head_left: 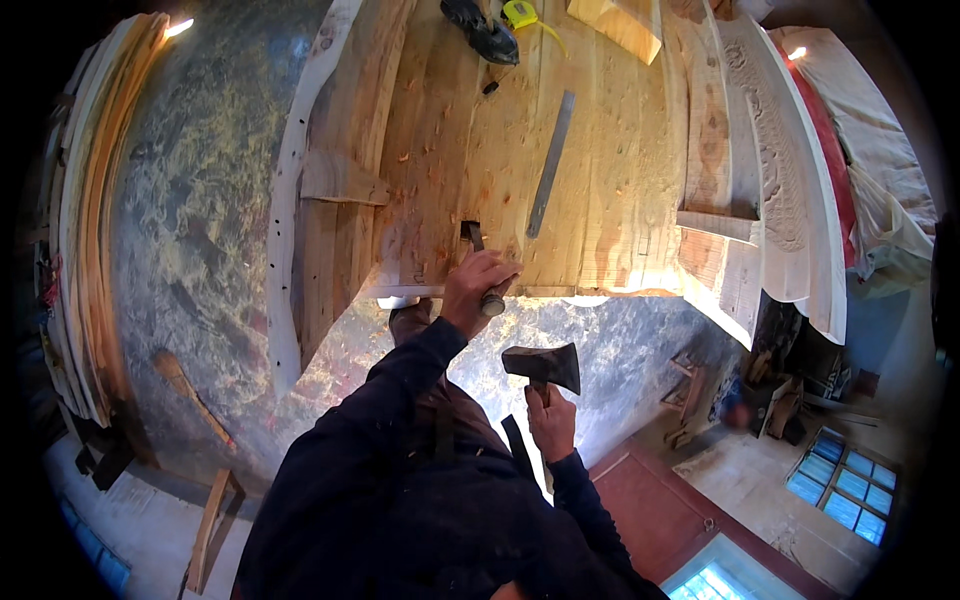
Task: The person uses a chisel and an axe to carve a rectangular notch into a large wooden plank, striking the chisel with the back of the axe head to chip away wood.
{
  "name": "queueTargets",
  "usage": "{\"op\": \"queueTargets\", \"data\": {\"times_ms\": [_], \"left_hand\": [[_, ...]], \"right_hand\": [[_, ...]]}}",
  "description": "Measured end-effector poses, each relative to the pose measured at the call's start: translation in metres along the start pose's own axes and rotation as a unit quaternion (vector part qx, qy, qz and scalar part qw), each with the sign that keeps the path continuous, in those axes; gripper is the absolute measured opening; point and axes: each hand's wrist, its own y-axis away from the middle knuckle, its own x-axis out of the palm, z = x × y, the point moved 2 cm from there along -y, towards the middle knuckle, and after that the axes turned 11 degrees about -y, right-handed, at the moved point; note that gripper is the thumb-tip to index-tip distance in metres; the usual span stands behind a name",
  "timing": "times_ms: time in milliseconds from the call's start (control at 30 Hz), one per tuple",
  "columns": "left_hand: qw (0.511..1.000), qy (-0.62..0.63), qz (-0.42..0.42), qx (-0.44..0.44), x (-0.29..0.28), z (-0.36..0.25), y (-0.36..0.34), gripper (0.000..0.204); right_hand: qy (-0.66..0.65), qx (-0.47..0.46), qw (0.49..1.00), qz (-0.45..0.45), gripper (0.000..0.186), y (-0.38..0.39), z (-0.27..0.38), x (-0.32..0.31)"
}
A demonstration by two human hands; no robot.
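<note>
My left hand (474, 285) is closed around a chisel (475, 240) with a round-ended handle, its blade at a dark square hole (467, 228) in the pale wooden planks (625, 180), near their front edge. My right hand (550, 418) grips an axe (542, 364) by its handle, with the dark head held below the planks' edge, to the right of my left hand. A long flat metal strip (550, 165) lies on the planks to the right of the hole. A black tool (478, 28), a yellow tape measure (520, 15) and a small dark piece (490, 88) lie farther up.
Rough boards (320, 230) flank the planks on both sides. A wood block (615, 25) sits at the top. Stacked boards (85, 250) stand far left, a broom (190, 395) lies on the dusty floor (200, 180), and cloths (850, 130) hang over something at right.
</note>
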Motion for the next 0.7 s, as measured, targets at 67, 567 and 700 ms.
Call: {"op": "queueTargets", "data": {"times_ms": [67,567,700], "left_hand": [[1.000,-0.004,-0.003,0.000,-0.003,0.000,-0.001,0.024],[0.999,0.012,-0.013,0.032,-0.012,0.001,0.000,0.025],[0.999,0.016,-0.018,0.034,-0.013,0.002,-0.004,0.021]], "right_hand": [[0.014,0.034,0.999,0.007,0.037,-0.004,0.022,-0.005],[-0.111,-0.092,0.989,-0.033,0.022,-0.002,0.025,-0.008],[-0.086,-0.161,0.983,-0.036,0.021,0.000,0.031,-0.011]]}}
